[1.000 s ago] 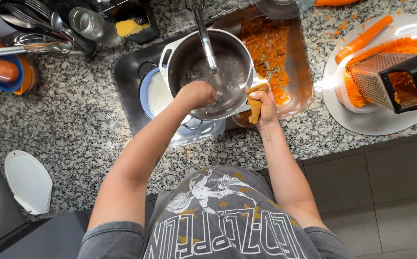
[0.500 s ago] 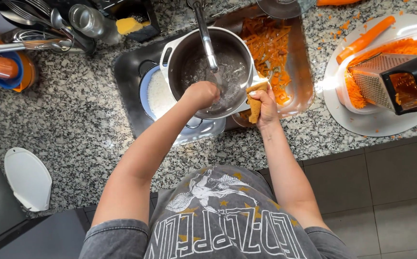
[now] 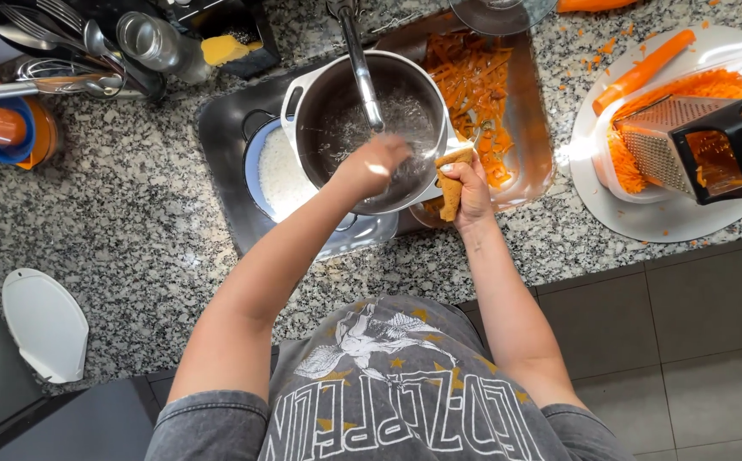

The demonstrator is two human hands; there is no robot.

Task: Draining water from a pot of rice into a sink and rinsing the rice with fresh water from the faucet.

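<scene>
One wet steel pot [image 3: 337, 119], white-handled, glistens under running water.

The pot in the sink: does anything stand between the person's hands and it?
Nothing visible does. The left hand is already inside the pot, under the faucet, and the right hand grips its rim through a sponge.

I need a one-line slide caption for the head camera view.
Left hand inside a metal pot under the running tap; right hand grips a sponge.

Wet steel pot [image 3: 337, 111] tilted in sink, under tap.
</scene>
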